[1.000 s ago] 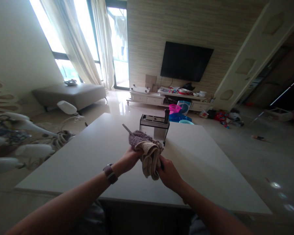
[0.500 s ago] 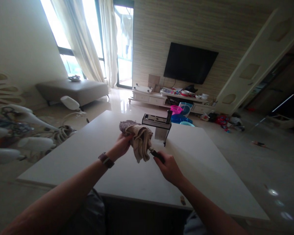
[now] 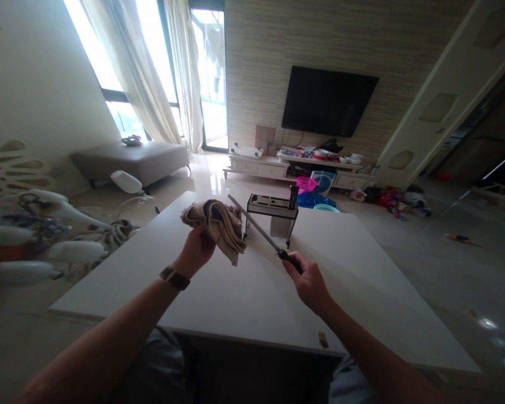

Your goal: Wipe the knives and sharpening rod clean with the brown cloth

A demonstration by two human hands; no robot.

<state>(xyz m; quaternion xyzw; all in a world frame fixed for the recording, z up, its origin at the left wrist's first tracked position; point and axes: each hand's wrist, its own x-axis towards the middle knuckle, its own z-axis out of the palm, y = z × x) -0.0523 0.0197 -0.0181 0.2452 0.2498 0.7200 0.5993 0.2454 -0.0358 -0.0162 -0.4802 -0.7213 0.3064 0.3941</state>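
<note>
My left hand grips a folded beige-brown cloth above the white table. In my right hand is the black handle of a sharpening steel. Its bare grey rod points up and to the left, its tip just right of the cloth and apart from it. Behind the rod stands a knife block with a slotted top and dark frame. One black-handled knife sits in its right end.
A small yellow-and-dark object lies at the table's near edge. White lamp shades with cords crowd the floor on the left. Beyond the table are a pink basket, a low cabinet and a grey bench.
The rod has come out of the cloth and is now bare. My right hand moved right with the steel, while my left hand shifted left with the cloth. The view has turned slightly.
</note>
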